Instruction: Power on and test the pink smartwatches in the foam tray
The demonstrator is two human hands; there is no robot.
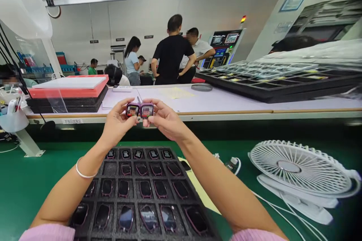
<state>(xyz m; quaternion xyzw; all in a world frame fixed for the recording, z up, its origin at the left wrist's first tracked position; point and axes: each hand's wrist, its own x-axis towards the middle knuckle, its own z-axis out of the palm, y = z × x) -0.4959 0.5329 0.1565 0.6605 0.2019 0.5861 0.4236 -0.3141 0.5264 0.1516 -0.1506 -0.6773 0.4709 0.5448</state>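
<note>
Two small purple-framed smartwatch bodies with lit screens are held up side by side above the far end of the tray. My left hand (120,120) is closed on the left smartwatch (132,110), gripping it between thumb and fingers. Pinched in my right hand (166,118) is the right smartwatch (147,111), its edge close against the other one. Below my arms lies a black foam tray (111,168) with rows of similar purple-edged watches, most with dark screens. Small light marks show on the screens in its far row. One compartment in the second row holds no watch.
A white fan (288,167) with cables lies on the green mat at right. On the shelf ahead are black trays (268,86) and a red-and-black foam stack (68,90). A lamp arm (32,143) stands at left. Several people are in the background.
</note>
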